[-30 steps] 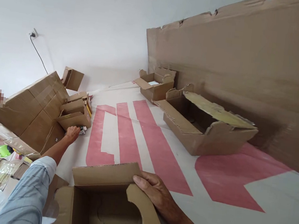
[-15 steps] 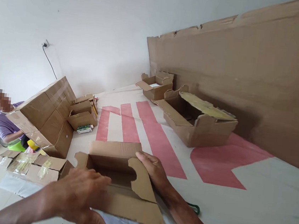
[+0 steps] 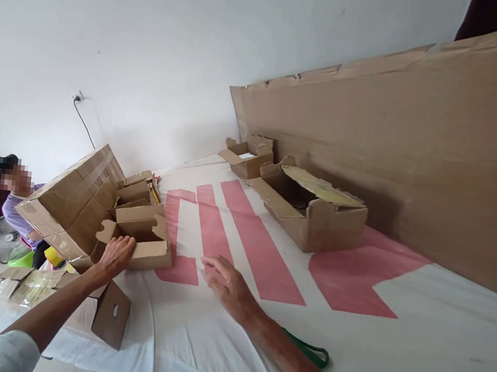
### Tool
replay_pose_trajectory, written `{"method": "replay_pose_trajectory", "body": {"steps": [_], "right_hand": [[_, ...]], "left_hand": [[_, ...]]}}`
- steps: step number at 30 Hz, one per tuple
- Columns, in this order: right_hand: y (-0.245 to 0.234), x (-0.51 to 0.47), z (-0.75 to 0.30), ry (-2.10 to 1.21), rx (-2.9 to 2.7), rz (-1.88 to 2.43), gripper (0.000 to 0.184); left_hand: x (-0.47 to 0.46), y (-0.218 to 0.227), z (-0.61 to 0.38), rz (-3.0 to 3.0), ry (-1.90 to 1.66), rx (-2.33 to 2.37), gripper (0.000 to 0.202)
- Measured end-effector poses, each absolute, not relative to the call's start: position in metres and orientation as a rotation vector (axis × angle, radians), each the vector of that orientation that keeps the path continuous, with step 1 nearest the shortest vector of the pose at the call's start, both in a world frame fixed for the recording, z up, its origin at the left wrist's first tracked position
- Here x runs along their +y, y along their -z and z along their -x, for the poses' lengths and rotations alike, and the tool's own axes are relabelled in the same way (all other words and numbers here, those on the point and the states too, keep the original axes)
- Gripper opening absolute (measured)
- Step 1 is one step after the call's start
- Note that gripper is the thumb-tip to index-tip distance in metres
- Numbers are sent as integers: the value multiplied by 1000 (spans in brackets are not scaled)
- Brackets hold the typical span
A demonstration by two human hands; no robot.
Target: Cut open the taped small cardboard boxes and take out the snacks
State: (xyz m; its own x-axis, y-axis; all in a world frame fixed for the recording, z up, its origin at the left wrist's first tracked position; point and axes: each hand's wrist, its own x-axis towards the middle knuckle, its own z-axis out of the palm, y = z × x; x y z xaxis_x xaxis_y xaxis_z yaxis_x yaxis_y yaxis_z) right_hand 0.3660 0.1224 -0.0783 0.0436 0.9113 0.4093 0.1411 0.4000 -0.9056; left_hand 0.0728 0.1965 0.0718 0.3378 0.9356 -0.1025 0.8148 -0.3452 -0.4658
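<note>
A small open-topped cardboard box with scalloped side flaps rests at the left of the cloth-covered table. My left hand is closed on its near left edge, fingers bent over the flap. Inside, the part of the box in view is dark. My right hand is apart from the box, over the red-printed cloth, its fingers stretched out and holding nothing. A green strap lies partly hidden under my right forearm.
Behind the box stand another open box and a big taped carton. Two open boxes, one larger and one smaller, sit by a tall cardboard panel. Taped cartons line the left. A person sits beyond.
The small box has moved left and away from me, beside the other open box, with my left hand on it. My right hand has let go of its flap. The view has shifted slightly.
</note>
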Motion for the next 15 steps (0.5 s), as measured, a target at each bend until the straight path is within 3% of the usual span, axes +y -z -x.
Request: {"method": "replay_pose_trajectory", "body": {"steps": [5,15], "right_hand": [[101,108,-351,-726,-1606,1021,24],[100,100,-351,-798,-1711,1025,20]], "left_hand": [[232,-58,-50,2153,-516,-1592,22],[293,-42,-34,2013,-434,-1594,30]]}}
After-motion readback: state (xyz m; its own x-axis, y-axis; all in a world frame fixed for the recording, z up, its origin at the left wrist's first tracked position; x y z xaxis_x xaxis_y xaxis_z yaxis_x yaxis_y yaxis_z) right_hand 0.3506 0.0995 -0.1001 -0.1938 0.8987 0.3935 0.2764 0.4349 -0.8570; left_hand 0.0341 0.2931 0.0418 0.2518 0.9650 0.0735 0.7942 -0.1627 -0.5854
